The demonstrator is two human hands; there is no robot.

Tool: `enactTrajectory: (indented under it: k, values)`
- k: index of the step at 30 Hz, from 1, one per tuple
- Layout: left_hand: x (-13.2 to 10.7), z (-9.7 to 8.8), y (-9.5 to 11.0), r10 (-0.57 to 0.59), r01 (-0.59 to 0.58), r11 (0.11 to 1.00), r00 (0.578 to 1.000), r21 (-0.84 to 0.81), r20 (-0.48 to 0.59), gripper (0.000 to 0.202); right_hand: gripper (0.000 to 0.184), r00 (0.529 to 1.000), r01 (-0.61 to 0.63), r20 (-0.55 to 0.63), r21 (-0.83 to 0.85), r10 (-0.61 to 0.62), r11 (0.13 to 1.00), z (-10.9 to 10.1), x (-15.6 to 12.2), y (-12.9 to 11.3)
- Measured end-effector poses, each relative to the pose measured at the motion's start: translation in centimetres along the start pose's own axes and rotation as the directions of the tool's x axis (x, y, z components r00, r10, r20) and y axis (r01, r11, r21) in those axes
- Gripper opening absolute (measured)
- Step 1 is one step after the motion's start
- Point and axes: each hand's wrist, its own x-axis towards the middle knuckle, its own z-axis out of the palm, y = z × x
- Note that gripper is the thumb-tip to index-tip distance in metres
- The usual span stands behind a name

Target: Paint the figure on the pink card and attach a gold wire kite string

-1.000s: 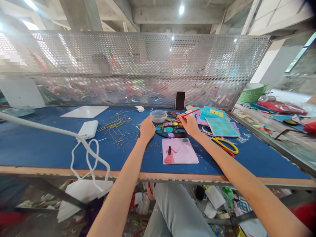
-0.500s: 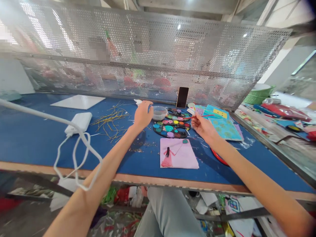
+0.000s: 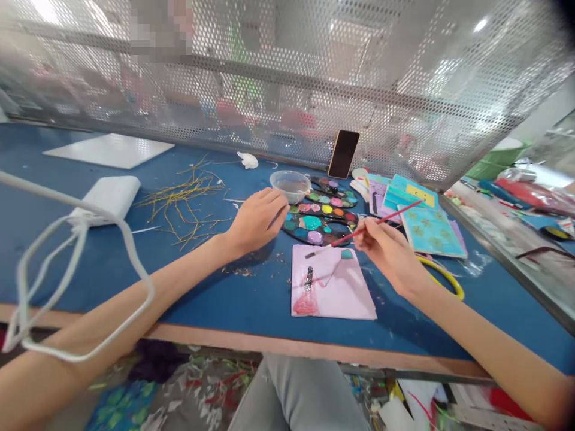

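Note:
My right hand [image 3: 389, 251] grips a red-handled paintbrush [image 3: 344, 238], its dark tip over the upper part of a pale pink square sheet [image 3: 335, 287]. Painted on the sheet are a figure with a black upper part and a reddish skirt, and a thin line leading to a teal patch. My left hand [image 3: 260, 220] is at the left edge of the black paint palettes [image 3: 321, 222], its thumb a little apart from the fingers; it appears to hold nothing. Wells of many colours fill the palettes. A clear plastic bowl [image 3: 290, 185] stands just behind the left hand.
Yellow twigs [image 3: 188, 194], a white power bank-like block [image 3: 110, 200] and a white board [image 3: 110, 149] lie left. A phone [image 3: 344, 154] leans on the perforated metal screen [image 3: 269, 102]. Painted turquoise squares [image 3: 433, 232] and a yellow ring [image 3: 444, 276] are at right. White cable hangs front left.
The view has tilted down. My right hand has brought the brush from above the palettes to over the pink sheet. My left hand has moved from beside the bowl toward the palettes' left edge.

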Motion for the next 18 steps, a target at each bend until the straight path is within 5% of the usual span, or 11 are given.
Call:
enactTrajectory:
  k: [7,18]
  values:
    - [-1.0,0.6,0.8,0.161,-0.162,0.987,0.987,-0.024,-0.024,0.032,0.025,0.961,0.275,0.078,-0.33,-0.265,0.903,-0.8,-3.3,1.6]
    - [-0.9,0.6,1.4,0.108,-0.086,0.974,0.99,-0.211,0.092,0.037,0.027,0.968,0.247,0.15,-0.407,-0.202,0.88,-1.2,-4.0,1.9]
